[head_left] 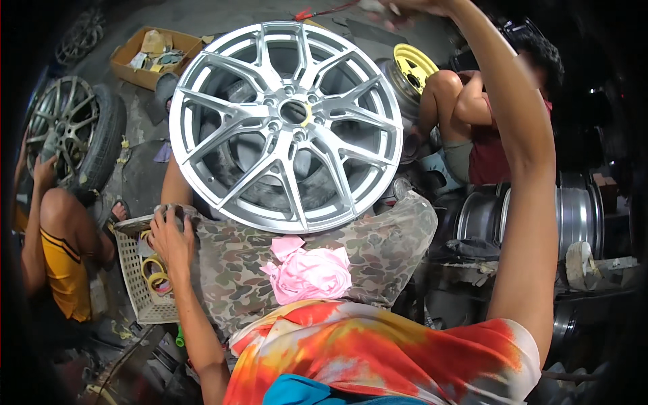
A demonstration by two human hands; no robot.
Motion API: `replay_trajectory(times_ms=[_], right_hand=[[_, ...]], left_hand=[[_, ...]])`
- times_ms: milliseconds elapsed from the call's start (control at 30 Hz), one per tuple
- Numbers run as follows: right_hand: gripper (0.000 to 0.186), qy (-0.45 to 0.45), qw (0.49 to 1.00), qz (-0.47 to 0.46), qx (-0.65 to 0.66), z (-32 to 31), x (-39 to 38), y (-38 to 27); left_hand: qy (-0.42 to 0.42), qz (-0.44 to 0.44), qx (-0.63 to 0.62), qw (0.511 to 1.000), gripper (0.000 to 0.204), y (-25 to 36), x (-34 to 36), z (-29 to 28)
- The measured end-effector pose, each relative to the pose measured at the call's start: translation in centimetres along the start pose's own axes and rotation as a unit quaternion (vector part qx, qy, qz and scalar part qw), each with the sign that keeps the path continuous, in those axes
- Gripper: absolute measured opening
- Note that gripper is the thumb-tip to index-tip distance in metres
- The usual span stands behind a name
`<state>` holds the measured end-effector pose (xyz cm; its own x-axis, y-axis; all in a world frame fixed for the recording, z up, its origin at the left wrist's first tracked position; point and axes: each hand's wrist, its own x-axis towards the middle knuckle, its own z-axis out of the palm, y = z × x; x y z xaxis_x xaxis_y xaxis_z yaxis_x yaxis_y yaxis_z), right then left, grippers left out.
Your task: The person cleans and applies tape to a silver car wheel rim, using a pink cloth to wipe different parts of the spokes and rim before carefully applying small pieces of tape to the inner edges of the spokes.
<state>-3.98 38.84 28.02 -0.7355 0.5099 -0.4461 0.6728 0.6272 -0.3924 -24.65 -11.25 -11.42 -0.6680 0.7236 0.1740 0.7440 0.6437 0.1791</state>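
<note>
A large silver alloy wheel rim stands tilted in front of me, leaning on my knees in camouflage shorts. My left hand rests spread on my left knee, beside the rim's lower left edge and holding nothing. Right beside it is a white plastic basket with rolls of tape. My right arm is raised high, and my right hand is blurred at the top edge of the view, above the rim. Whether it holds anything is unclear. A crumpled pink cloth lies in my lap.
A person in a yellow shirt crouches at the left by a tyred wheel. Another person in a dark red shirt sits at the right near a yellow rim. A cardboard box lies behind, and chrome rims are stacked right.
</note>
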Motion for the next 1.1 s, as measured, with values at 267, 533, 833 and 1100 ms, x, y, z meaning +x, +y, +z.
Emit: replay_trajectory(times_ms=[267,533,833,1100], right_hand=[[0.051,-0.225,0.897,0.374,-0.067,6.2,-5.5,18.3],[0.033,0.470,0.647,0.121,-0.588,-6.5,-8.4,23.4],[0.025,-0.168,0.944,0.283,0.023,5.5,-8.5,7.2],[0.029,0.331,0.822,0.140,-0.441,3.5,-12.3,14.0]], left_hand=[[-0.117,-0.059,-0.113,0.985,0.058,-4.4,2.1,0.4],[-0.155,-0.066,-0.088,0.982,0.057,-3.1,3.1,1.6],[-0.163,-0.099,-0.051,0.980,0.059,-3.7,1.7,0.6],[-0.142,-0.066,-0.097,0.983,0.056,-2.8,2.8,0.8]])
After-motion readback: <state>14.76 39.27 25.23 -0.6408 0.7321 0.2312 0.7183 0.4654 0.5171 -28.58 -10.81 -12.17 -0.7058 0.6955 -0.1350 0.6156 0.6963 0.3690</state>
